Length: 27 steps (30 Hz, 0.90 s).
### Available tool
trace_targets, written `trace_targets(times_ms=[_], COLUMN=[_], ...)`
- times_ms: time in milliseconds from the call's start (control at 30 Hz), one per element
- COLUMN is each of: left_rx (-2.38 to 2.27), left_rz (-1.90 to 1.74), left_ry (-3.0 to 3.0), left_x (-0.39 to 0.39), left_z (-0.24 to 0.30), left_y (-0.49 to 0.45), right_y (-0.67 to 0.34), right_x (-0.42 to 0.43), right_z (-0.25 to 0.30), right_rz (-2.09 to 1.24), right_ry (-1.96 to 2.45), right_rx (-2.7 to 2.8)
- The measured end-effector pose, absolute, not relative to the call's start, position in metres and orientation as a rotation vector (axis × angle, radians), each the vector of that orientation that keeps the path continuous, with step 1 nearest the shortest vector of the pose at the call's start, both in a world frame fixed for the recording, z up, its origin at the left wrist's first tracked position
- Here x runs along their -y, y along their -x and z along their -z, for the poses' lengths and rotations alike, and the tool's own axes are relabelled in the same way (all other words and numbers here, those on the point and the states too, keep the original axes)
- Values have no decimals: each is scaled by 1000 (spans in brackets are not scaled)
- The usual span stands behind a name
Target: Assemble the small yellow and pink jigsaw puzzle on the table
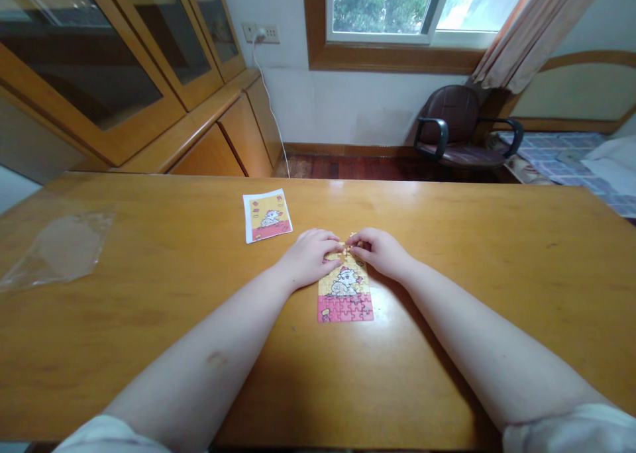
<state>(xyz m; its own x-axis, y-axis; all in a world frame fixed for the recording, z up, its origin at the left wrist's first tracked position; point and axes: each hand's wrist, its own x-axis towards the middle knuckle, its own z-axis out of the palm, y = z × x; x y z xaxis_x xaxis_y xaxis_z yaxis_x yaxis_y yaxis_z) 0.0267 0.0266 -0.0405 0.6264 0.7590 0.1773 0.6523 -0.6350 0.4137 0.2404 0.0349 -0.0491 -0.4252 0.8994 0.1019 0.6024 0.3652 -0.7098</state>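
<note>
On the table lies a jigsaw puzzle [344, 306], yellow above and pink below, with a white cartoon animal in a red hat in its middle. My left hand [314, 255] rests on the puzzle's upper left part, fingers stretched out over it. At the upper right edge, my right hand [380, 251] has its thumb and fingers pinched around a small yellow puzzle piece, mostly hidden by the fingertips. Between the hands a gap in the yellow part shows the table's brown. Left of the puzzle, apart from it, is a picture card [271, 231] with the same design.
A clear plastic bag [64, 248] lies at the left of the wooden table [472, 241]. Glass-fronted cabinets [199, 108] stand to the left. Beyond the table are a dark armchair [454, 118], a window [382, 9] and a bed [556, 155].
</note>
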Motion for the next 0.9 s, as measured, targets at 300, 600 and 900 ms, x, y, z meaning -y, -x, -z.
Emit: trace_targets(times_ms=[300, 600, 900], left_rx=[-1144, -1079, -1053], left_rz=[-475, -479, -451], left_ry=[-2547, -2564, -2577], left_x=[-26, -23, -23], left_z=[40, 37, 37], left_y=[-27, -27, -27], right_y=[-241, -244, -245], right_x=[-34, -36, -35], right_z=[48, 50, 48], right_rz=[-747, -666, -665], right_ry=[1225, 1342, 1287], right_rx=[2230, 2135, 2213])
